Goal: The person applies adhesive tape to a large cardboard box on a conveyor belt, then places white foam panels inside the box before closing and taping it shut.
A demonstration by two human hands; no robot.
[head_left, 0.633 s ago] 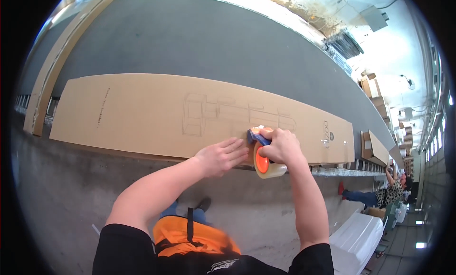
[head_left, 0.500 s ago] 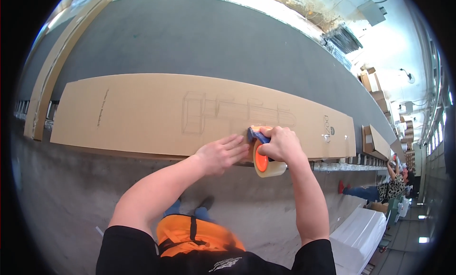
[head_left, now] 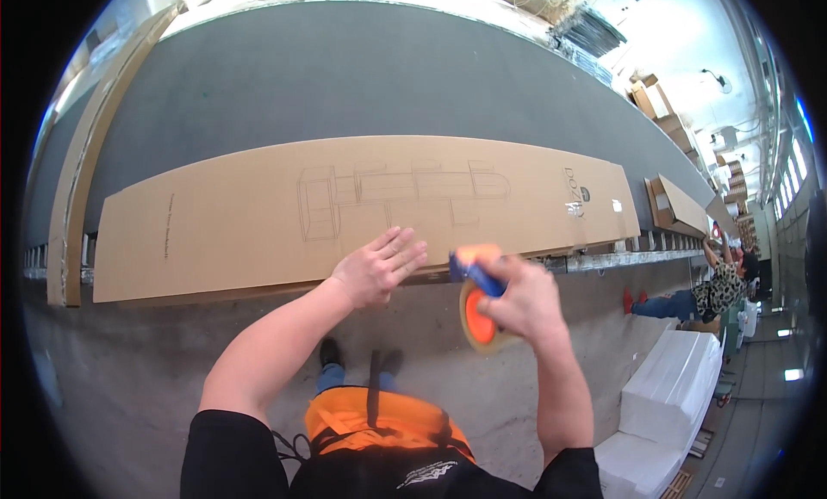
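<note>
A long flat cardboard box (head_left: 233,202) with a printed line drawing lies along the near edge of a dark grey conveyor belt. My left hand (head_left: 376,265) rests on the box's near edge, palm down with its fingers stretched out. My right hand (head_left: 527,299) grips a blue and orange tape dispenser (head_left: 479,279) with a roll of clear tape. The dispenser hangs in front of the box's near side, apart from it and a little blurred. Whether a strip of tape runs from it cannot be made out.
The grey belt (head_left: 284,77) stretches beyond the box. Another long carton (head_left: 108,137) crosses it at the left. Farther right along the line lies an opened carton (head_left: 676,208), with a co-worker (head_left: 711,288) beside it. White wrapped blocks (head_left: 668,387) stand on the floor at lower right.
My right hand has drawn the tape dispenser off the box's edge, toward me and slightly right. My left hand has shifted a little left along the edge. The view has turned slightly.
</note>
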